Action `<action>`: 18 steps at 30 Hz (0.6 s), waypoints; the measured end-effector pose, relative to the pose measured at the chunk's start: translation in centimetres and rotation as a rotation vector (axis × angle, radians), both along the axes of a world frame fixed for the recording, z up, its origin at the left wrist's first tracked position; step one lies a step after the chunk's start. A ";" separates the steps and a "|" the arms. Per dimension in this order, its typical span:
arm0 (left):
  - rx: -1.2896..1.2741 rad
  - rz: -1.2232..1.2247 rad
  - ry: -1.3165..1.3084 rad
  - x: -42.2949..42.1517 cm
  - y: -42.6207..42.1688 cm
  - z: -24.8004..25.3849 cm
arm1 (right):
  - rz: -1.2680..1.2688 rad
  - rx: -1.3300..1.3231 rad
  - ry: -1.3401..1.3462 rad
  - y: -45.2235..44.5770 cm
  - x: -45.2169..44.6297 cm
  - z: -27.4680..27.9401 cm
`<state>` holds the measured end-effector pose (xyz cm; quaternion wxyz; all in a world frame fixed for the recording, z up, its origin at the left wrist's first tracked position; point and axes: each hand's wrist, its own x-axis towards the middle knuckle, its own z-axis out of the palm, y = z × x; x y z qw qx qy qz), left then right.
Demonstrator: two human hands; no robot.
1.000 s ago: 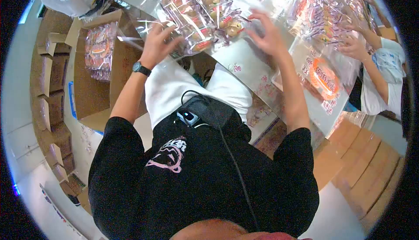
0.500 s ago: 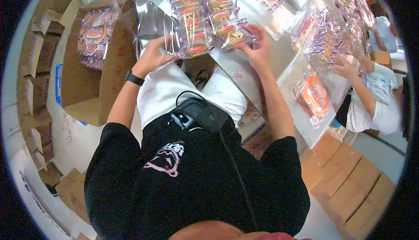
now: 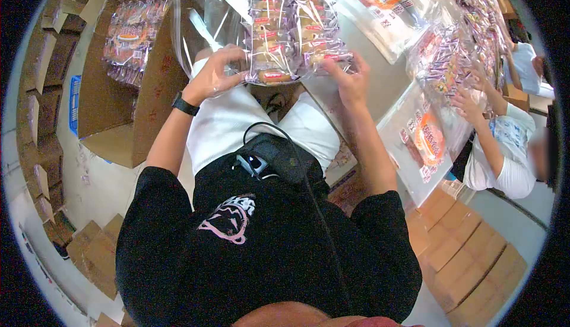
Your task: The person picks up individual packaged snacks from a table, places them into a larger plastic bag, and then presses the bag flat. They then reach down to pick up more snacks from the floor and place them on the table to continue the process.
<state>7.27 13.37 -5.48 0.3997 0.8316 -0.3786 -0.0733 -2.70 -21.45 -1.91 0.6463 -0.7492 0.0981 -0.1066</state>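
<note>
In front of me at the table edge lies a clear plastic bag [image 3: 196, 27] with two rows of individually wrapped pastries [image 3: 273, 36] in purple-trimmed wrappers. My left hand [image 3: 219, 74] is closed on the bag at its lower left corner, with thumb and fingers curled around the film. At the lower right corner, my right hand [image 3: 349, 77] grips the bag beside the lowest packet of the right row, its thumb pressed toward that packet. Part of the right hand's fingers is blurred.
To the left stands an open cardboard box [image 3: 142, 89] holding filled bags of pastries [image 3: 133, 36]. Flat printed bags [image 3: 424, 140] lie on the table at right. A co-worker's hands [image 3: 469, 104] handle another filled bag [image 3: 442, 59]. Stacked cartons [image 3: 469, 250] are behind at right.
The tilted bottom packet of the right row now lies more in line with the others. Both hands stay at the bag's corners. The co-worker's hands have shifted on their bag.
</note>
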 end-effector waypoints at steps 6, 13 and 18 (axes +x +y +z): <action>-0.079 0.078 0.402 -0.3 -1.9 3.8 | -0.089 1.088 -0.194 3.4 -2.0 0.6; -0.117 0.034 0.449 0.1 -2.4 1.6 | 0.032 1.231 -0.110 2.9 -2.1 -0.4; -0.113 0.060 0.377 -0.4 -2.8 2.1 | -0.248 1.091 0.043 4.2 -2.2 -1.6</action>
